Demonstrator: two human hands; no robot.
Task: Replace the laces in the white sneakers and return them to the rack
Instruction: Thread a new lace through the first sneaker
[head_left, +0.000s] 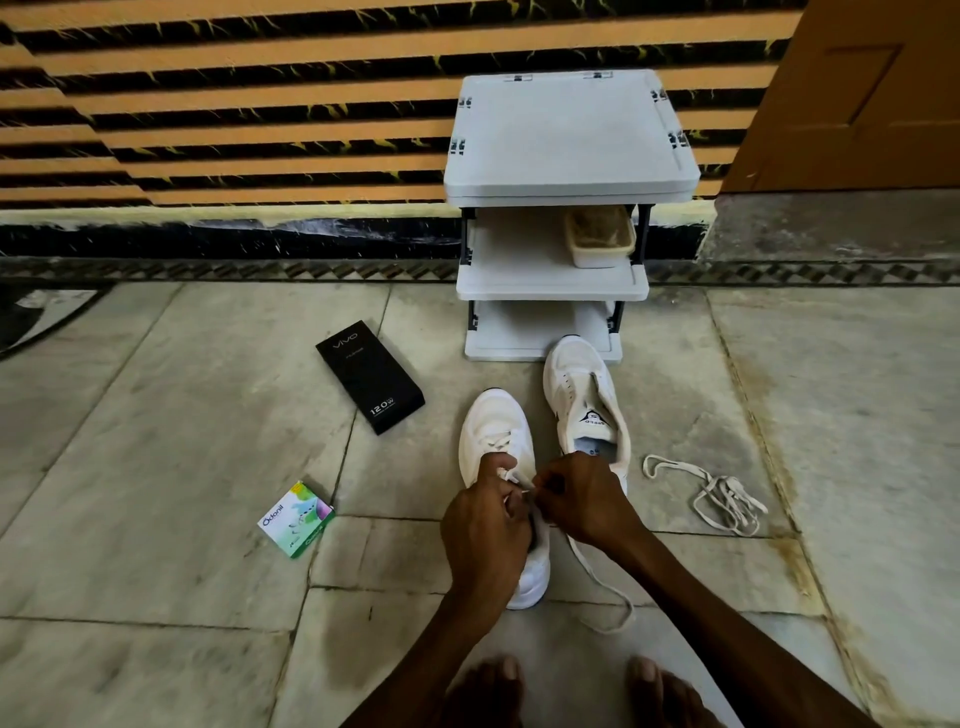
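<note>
Two white sneakers stand on the stone floor in front of a white three-shelf rack (553, 291). The left sneaker (496, 431) carries a white lace (597, 582) through its eyelets, with one end trailing on the floor to the right. My left hand (485, 535) and my right hand (579, 499) meet over its throat, each pinching the lace. The right sneaker (584, 400) has no lace and its tongue is open. A loose white lace (722, 499) lies in a tangle to the right.
A black phone box (371, 382) and a small green and white carton (296, 519) lie on the floor to the left. A beige tub (600, 236) sits on the rack's middle shelf. My bare feet (571, 686) are at the bottom edge. A striped wall stands behind.
</note>
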